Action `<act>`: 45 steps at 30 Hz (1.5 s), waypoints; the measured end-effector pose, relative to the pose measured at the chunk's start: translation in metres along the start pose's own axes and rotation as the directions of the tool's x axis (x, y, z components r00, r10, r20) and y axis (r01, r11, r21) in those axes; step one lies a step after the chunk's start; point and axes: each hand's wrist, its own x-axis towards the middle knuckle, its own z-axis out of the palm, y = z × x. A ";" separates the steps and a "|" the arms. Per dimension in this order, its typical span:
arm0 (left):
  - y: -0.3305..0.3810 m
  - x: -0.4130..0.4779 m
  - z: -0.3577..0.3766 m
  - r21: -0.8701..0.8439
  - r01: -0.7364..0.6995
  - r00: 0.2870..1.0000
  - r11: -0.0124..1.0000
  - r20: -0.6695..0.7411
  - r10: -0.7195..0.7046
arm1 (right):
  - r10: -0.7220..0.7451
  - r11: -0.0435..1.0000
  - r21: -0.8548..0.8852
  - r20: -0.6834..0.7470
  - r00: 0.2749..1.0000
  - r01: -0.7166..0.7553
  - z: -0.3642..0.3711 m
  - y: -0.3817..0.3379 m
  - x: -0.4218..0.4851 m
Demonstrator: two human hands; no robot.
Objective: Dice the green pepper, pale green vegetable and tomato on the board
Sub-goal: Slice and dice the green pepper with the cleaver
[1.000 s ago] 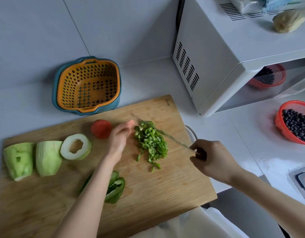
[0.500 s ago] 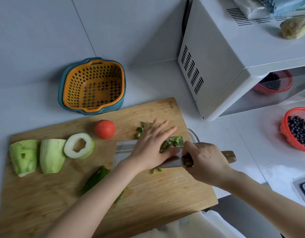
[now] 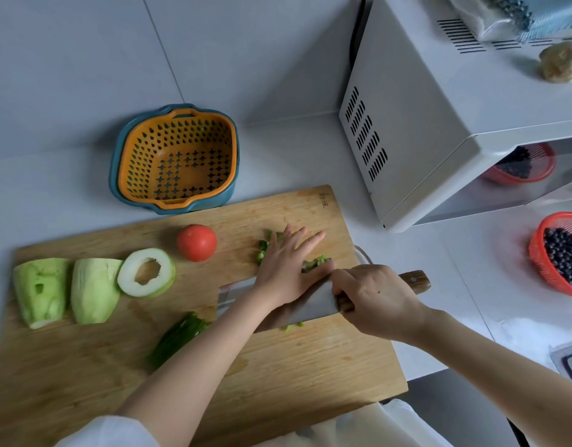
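Observation:
On the wooden board [image 3: 84, 366], my right hand [image 3: 375, 298] grips the wooden handle of a cleaver [image 3: 310, 304] whose blade lies nearly flat. My left hand [image 3: 287, 266] lies with straight fingers over the diced green pepper [image 3: 263, 250], pressing it toward the blade; most of the dice are hidden beneath it. An uncut green pepper piece [image 3: 178, 337] lies beside my left forearm. A whole tomato [image 3: 197, 242] sits at the board's far side. At the left are two pale green vegetable chunks [image 3: 41, 290] [image 3: 94, 290] and a hollow ring slice [image 3: 146, 272].
An orange colander in a blue basin [image 3: 176, 161] stands behind the board. A white microwave [image 3: 439, 108] fills the back right. A red basket of dark berries [image 3: 565, 256] sits at the right. A glass bowl rim [image 3: 363, 253] shows by the board's right edge.
The cleaver went from upright on edge to lying nearly flat under the pile. My left hand moved right from beside the tomato onto the diced pepper and stays there.

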 end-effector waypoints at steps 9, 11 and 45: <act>-0.022 0.024 0.008 -0.024 0.064 0.982 0.998 -0.176 -0.067 | 0.060 0.998 0.002 0.041 0.997 -0.060 -0.004 0.010 -0.011; -0.028 0.029 0.008 0.006 0.054 0.977 0.999 -0.205 -0.052 | 0.095 0.995 -0.004 0.042 0.995 -0.095 -0.011 0.012 -0.021; -0.061 -0.115 -0.044 -0.843 0.391 0.499 0.370 -0.143 -0.855 | 0.126 0.584 0.518 0.702 0.701 -0.625 -0.016 0.026 -0.029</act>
